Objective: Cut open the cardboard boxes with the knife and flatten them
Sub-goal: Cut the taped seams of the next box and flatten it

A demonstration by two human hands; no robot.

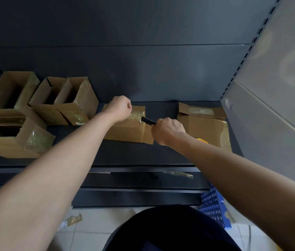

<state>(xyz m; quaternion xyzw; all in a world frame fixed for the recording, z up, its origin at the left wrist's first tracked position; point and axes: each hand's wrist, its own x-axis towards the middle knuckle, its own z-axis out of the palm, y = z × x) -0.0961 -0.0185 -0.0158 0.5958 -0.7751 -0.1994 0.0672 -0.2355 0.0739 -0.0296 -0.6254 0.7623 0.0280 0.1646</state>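
Left hand (120, 107), fingers curled, holds taped brown cardboard box (125, 132); right hand (167, 130), fist closed, grips yellow-handled black-bladed knife (147, 120), blade against box end.

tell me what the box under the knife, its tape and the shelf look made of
Box: brown cardboard, matte, going by its folded flaps and raw edges. Tape: clear plastic film, glossy and wrinkled, catching light. Shelf: likely painted metal, dark satin finish, with a thin folded front lip.

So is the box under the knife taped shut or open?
Shut: tape covers the box top; the knife meets its right end.
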